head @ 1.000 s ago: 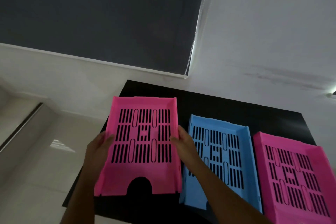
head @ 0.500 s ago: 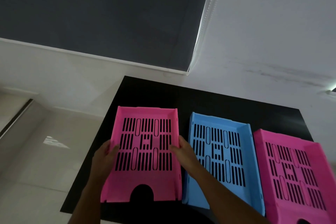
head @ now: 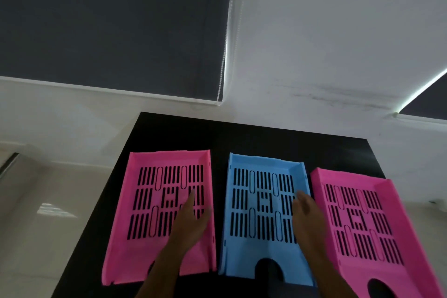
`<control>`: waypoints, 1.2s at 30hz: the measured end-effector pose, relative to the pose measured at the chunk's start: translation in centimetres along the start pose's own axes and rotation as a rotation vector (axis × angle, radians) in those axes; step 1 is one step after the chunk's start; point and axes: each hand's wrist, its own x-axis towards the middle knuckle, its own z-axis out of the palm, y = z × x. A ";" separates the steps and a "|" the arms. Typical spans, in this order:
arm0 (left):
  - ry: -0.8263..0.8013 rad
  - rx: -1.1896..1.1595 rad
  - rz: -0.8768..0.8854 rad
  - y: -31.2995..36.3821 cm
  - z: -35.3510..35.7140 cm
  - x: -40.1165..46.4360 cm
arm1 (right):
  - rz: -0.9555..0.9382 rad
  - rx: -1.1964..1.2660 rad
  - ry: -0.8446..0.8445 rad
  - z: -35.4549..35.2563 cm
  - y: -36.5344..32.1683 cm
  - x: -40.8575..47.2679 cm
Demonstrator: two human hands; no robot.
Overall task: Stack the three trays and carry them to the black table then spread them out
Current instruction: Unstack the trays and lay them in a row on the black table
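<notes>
We see three slotted plastic trays lying flat, side by side in a row on the black table point(head: 278, 143): a pink tray point(head: 145, 203) toward 9 o'clock, a blue tray point(head: 244, 222) in the middle, another pink one point(head: 377, 225) toward 3 o'clock, each with a notched near edge.

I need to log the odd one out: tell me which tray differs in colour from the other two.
The blue tray, in the middle of the row on the black table. The trays on either side, the left pink tray and right pink tray, match each other.
</notes>
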 end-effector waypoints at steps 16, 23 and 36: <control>-0.158 0.142 0.047 1.0 7.1 0.1 | 0.200 -0.117 -0.278 -3.7 10.6 3.2; -0.137 0.153 -0.013 0.3 7.5 1.0 | 0.137 -0.033 -0.385 -4.9 10.1 4.3; -0.018 0.075 -0.005 1.5 10.0 0.9 | 0.023 -0.094 -0.356 -3.9 11.9 5.9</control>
